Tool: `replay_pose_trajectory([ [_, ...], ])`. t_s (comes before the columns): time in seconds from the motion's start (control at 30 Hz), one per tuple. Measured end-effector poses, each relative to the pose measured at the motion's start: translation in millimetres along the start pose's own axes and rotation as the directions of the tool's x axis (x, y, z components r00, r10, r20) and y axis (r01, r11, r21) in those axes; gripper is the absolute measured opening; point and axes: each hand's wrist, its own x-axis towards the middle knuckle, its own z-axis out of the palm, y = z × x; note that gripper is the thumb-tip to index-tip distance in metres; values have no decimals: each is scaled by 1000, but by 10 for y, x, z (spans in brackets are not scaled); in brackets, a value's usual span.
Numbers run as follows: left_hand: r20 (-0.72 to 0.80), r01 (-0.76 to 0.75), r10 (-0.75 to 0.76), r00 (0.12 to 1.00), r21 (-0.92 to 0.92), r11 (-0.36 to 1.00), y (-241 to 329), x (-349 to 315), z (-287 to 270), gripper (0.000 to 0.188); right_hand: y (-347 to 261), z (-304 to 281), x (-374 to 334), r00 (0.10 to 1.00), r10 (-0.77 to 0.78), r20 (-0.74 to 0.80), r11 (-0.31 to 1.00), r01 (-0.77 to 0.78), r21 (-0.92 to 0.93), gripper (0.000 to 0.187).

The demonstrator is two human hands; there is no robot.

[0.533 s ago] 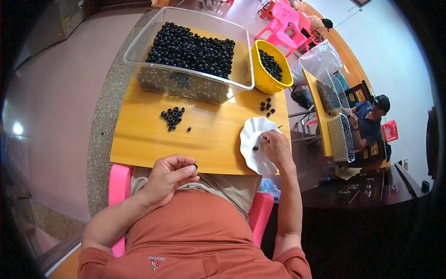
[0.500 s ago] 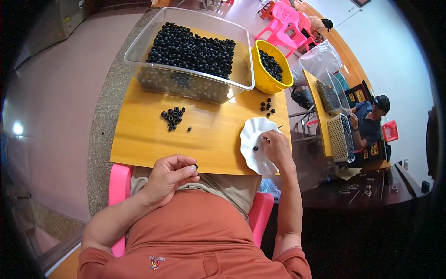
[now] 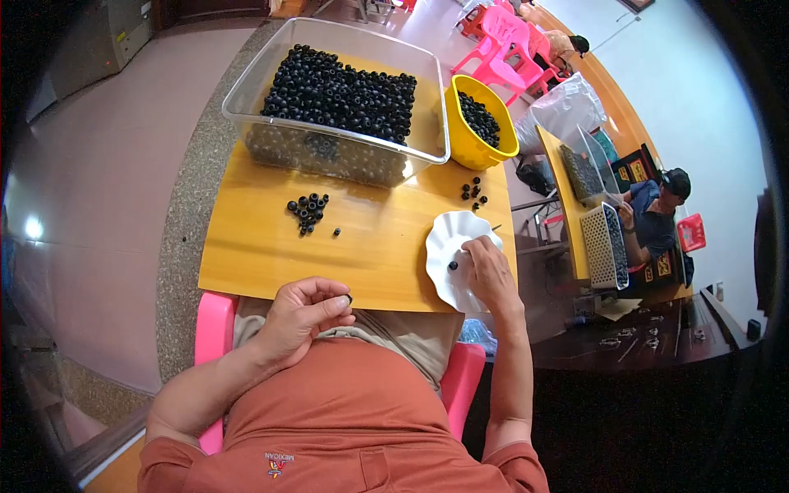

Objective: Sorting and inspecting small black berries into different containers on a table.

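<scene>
My left hand (image 3: 309,316), near the table's front edge, pinches a small black bead-like piece (image 3: 348,299) between thumb and forefinger. Over the white wavy-edged plate (image 3: 442,238) at the right, my right hand (image 3: 491,275) has its fingers closed together; whatever they grip is hidden. One black bead (image 3: 453,265) lies on the plate beside those fingers. A loose cluster of black beads with holes (image 3: 307,214) rests left of the table's middle, with a single bead (image 3: 337,232) next to it. Several more beads (image 3: 474,190) lie beyond the plate.
At the table's far side stand a clear plastic bin (image 3: 329,135) heaped with black beads and a yellow tub (image 3: 463,148) of them. Off to the right, a co-worker (image 3: 655,214) sits by a white perforated basket (image 3: 598,246). Pink chairs (image 3: 503,51) stand farther back.
Both hands keep nearly the same places and the same closed grips. The whole scene sits slightly lower in the picture.
</scene>
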Motion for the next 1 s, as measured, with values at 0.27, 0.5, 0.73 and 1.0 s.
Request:
replay_pose_trajectory([
  [0.27, -15, 2, -2, 1000, 11, 1000, -7, 9, 1, 14, -66, -35, -45, 930, 44, -365, 949, 76, 307, 12],
  [0.5, -18, 16, -16, 1000, 15, 1000, -1, -2, 20, 13, -511, -49, -203, 934, 108, -341, 656, 191, 731, 13],
  [0.73, -20, 17, -17, 1000, -6, 1000, 0, -6, 11, 15, -975, 230, -171, 981, -28, -191, 462, 182, 868, 12],
  [1.0, 5, 22, -21, 1000, -22, 1000, 5, -1, -5, 18, -1168, 304, -215, 998, 50, -43, 290, 26, 957, 12],
])
